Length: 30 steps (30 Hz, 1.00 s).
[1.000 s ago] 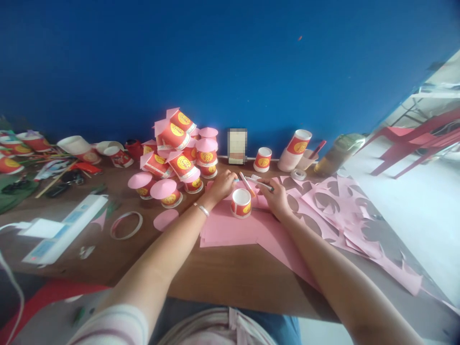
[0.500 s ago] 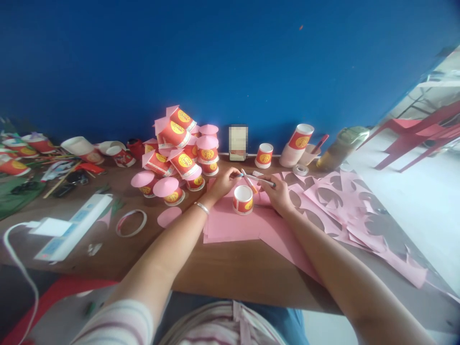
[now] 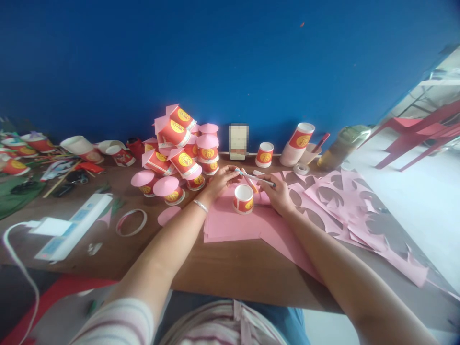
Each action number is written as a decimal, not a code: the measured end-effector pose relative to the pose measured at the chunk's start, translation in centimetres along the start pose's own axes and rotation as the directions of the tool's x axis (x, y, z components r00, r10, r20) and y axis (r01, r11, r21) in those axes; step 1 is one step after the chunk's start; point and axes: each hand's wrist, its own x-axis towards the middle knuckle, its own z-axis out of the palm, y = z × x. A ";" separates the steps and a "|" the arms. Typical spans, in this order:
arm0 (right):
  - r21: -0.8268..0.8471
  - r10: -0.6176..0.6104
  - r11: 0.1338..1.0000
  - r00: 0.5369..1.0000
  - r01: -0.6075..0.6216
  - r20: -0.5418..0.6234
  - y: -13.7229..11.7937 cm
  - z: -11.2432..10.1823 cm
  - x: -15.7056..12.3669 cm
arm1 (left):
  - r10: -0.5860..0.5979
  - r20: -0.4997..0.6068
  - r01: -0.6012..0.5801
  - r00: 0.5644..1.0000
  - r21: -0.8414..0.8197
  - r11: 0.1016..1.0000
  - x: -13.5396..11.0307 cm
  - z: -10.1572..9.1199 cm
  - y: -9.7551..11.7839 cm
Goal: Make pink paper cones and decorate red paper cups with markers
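My left hand (image 3: 223, 178) is closed, its fingertips pinching a small blue marker cap (image 3: 238, 170). In my right hand (image 3: 278, 192) is a white marker (image 3: 261, 179), held at its dark end and pointing left towards the cap. Whether cap and marker touch, I cannot tell. Just below both hands a short red and white paper cup (image 3: 243, 199) stands upright, open at the top, on pink paper sheets (image 3: 232, 227). Behind this cup lies an orange-ended marker (image 3: 253, 186), and another white marker lies partly hidden near my right hand.
Left of my hands is a pile of red cups with pink paper cones (image 3: 167, 187). Pink paper offcuts (image 3: 345, 211) cover the right side. A power strip (image 3: 74, 227) and a tape roll (image 3: 131, 223) lie at left. Cups and a bottle (image 3: 343, 143) line the blue wall.
My left hand has shifted slightly, and the blue cap in its fingers now shows more clearly, near the marker's left end. My right hand and the cup have hardly moved.
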 end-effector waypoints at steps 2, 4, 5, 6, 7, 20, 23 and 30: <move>0.001 -0.005 1.000 1.000 0.005 0.004 0.0 0.0 0.0 | -0.016 0.036 0.016 0.999 -0.007 1.000 0.0 -0.1 -0.1; 0.007 -0.007 1.000 1.000 0.007 0.009 -0.1 0.0 0.0 | -0.022 0.062 0.023 0.998 -0.009 1.000 0.0 -0.2 -0.1; 0.014 -0.004 1.000 1.000 0.004 0.013 -0.2 0.0 0.0 | -0.021 0.068 0.022 0.997 -0.009 1.000 0.1 -0.3 -0.2; 0.027 0.004 1.000 1.000 -0.005 0.015 -0.3 0.0 0.0 | -0.021 0.072 0.021 0.997 -0.007 1.000 0.1 -0.4 -0.2; 0.048 0.018 0.999 1.000 -0.019 0.017 -0.4 0.0 0.0 | -0.020 0.075 0.020 0.997 -0.005 1.000 0.1 -0.4 -0.3; 0.309 0.195 0.930 0.980 -0.199 0.043 -0.4 0.2 0.3 | -0.016 0.130 -0.008 0.991 0.178 0.984 -0.2 -0.3 0.3; 0.266 0.202 0.940 0.977 -0.213 0.067 -0.3 0.1 0.4 | -0.004 0.134 -0.032 0.991 0.269 0.963 -0.2 -0.2 0.6; -0.353 -0.110 0.932 0.993 0.088 -0.042 1.4 -1.1 1.8 | 0.095 0.108 -0.140 0.990 0.565 0.813 0.4 -1.2 1.5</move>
